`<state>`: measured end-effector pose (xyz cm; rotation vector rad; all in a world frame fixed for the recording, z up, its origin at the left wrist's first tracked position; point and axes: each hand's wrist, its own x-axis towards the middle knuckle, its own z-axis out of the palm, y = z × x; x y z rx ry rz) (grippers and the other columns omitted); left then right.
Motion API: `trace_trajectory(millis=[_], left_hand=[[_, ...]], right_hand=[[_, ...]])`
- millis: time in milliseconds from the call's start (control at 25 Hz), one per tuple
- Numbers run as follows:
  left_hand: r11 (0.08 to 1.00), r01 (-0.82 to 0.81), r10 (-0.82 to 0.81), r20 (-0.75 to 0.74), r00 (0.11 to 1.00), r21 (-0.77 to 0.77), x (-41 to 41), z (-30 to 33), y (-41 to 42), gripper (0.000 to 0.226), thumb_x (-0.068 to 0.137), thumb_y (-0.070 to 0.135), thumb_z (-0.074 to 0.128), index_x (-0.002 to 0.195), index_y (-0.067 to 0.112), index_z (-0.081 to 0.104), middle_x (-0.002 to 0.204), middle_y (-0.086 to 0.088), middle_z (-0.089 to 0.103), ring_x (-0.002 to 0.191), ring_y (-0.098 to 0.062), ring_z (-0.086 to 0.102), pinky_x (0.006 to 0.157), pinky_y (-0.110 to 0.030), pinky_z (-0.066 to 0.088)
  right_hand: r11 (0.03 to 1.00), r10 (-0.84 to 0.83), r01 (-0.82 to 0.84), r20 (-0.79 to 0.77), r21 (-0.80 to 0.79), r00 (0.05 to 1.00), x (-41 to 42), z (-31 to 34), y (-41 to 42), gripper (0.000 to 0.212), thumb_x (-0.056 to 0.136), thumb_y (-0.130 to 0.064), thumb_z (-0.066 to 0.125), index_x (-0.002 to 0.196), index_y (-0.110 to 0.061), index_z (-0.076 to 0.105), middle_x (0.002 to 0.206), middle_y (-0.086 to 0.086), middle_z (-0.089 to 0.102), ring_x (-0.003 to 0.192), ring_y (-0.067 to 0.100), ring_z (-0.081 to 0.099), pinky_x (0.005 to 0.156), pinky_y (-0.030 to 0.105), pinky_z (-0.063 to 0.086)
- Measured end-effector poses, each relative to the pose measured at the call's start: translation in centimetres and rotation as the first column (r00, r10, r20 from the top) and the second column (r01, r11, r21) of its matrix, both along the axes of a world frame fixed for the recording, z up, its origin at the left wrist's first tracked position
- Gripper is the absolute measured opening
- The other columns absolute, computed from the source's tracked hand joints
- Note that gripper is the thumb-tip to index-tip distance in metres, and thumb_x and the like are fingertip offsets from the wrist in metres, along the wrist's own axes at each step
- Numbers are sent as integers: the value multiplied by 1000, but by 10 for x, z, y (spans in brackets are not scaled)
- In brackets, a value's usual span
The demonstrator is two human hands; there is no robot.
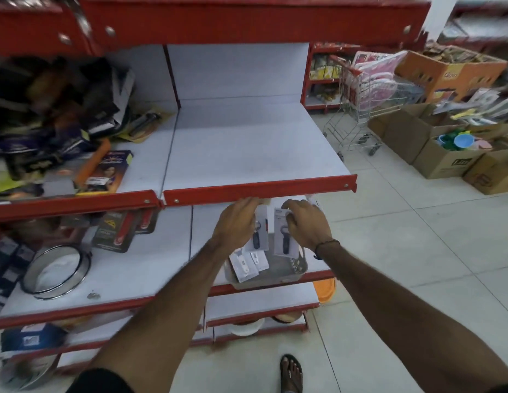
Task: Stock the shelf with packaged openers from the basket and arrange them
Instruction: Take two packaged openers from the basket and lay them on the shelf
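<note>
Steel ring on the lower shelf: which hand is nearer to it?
Left. The left hand is over the basket, right of the ring; the right hand is farther right still.

two hands (235, 222), two upright packaged openers (285, 232), one basket (299, 268), one trolley (357, 109)

Two carded openers (285, 235) stand upright at the back of the grey basket (299, 265) — dark handles on white cards — with more packs (248, 262) lying flat inside it.

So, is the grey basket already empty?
Not empty: a few white opener packs lie in the grey basket, and both hands hold packs above it.
</note>
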<state>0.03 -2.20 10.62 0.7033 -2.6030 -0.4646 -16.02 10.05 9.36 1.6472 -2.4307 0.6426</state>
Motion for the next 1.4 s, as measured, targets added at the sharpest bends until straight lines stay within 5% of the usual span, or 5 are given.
trace_trajectory(millis=[240, 680, 960, 1120, 1400], left_hand=[[987, -23, -11, -213, 977, -157, 26, 91, -19, 32, 92, 6, 46, 119, 7, 61, 118, -14, 69, 106, -30, 61, 92, -41, 52], [936, -313, 259, -289, 922, -160, 1, 172, -130, 33, 78, -9, 48, 101, 4, 68, 85, -18, 74, 80, -35, 66, 62, -32, 46], [955, -284, 268, -160, 950, -85, -28, 141, -163, 25, 86, -3, 50, 102, 5, 68, 102, -19, 75, 94, -37, 67, 85, -46, 55], [947, -322, 318, -93, 944, -27, -33, 116, -169, 28, 94, 2, 46, 112, 8, 66, 112, -15, 75, 106, -34, 65, 104, -45, 44], [952, -303, 301, -63, 952, -35, -36, 101, -166, 29, 96, 5, 42, 113, 9, 65, 118, -13, 72, 112, -33, 59, 99, -42, 36]], right_hand=[[969, 56, -67, -52, -240, 997, 24, 91, -28, 28, 86, -24, 34, 94, -13, 59, 71, -1, 51, 66, 20, 42, 67, 30, 29], [957, 103, -68, 113, -283, 988, -3, 182, -134, 17, 92, -13, 42, 97, -12, 58, 81, 5, 59, 77, 27, 53, 68, 33, 34], [986, 99, -73, 177, -150, 979, -24, 155, -188, 19, 94, -13, 40, 100, -12, 58, 92, 11, 70, 81, 32, 60, 70, 36, 41], [993, 81, -59, 237, -101, 968, -27, 127, -201, 20, 96, -16, 41, 103, -13, 59, 96, 10, 71, 87, 32, 62, 77, 38, 48], [994, 90, -73, 231, -79, 969, -20, 111, -210, 21, 95, -17, 41, 103, -14, 60, 95, 10, 70, 82, 30, 59, 74, 35, 43]])
